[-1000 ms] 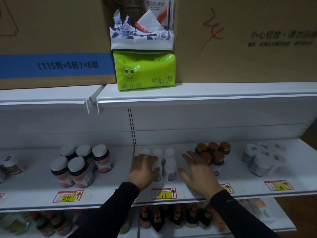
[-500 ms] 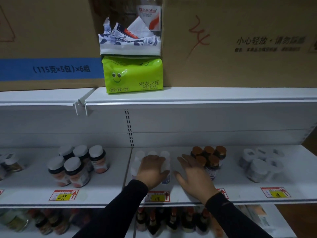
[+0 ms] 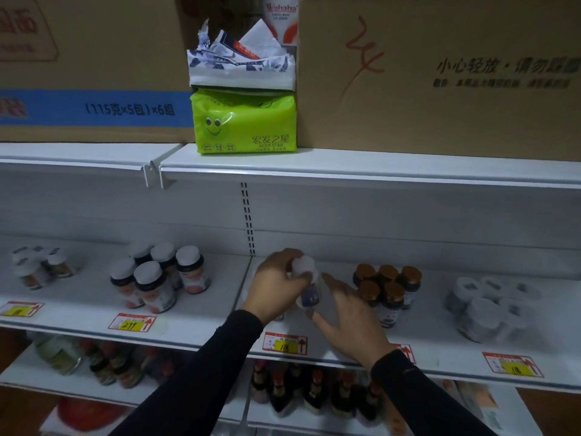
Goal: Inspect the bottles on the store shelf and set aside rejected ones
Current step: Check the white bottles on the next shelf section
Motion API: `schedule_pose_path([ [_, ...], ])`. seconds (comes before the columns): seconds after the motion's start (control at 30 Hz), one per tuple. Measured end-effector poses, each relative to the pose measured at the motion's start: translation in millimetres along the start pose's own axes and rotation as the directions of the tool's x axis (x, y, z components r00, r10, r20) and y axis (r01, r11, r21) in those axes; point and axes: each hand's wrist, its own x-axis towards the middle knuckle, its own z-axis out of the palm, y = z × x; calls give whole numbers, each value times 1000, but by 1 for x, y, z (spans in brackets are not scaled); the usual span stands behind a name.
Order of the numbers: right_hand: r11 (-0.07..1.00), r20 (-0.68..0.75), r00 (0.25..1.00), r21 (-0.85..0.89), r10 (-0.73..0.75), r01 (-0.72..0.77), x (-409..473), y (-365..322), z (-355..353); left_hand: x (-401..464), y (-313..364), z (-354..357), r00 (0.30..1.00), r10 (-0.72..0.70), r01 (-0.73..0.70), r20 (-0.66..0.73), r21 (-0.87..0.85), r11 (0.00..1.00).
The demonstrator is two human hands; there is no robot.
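The white middle shelf (image 3: 314, 344) crosses the frame's lower half — white-capped jars (image 3: 157, 278) stand at left, brown-capped bottles (image 3: 386, 287) right of centre, blurred white-lidded jars (image 3: 487, 303) at far right. Price tags (image 3: 284, 343) line its front edge.

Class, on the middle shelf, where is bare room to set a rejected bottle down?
Bare shelf lies between the brown-capped bottles and the white-capped cluster, and between the white-lidded jars and the left hand. Crowded around both hands.
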Motion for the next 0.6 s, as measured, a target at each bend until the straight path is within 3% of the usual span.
schedule_pose_path([
  [0.23, 944, -44, 997, 328, 57, -39, 2, -23, 10, -4, 3, -15, 999, -43, 47, 28, -120, 992],
  [0.4, 906, -43, 998, 424, 36, -15, 1, -42, 9, -1, 0, -32, 992, -59, 83, 109, -232, 969],
  [0.6, 913, -79, 990, 401, 121, -80, 8, -55, 15, 4, 0, -41, 992, -111, 125, 61, -371, 920],
])
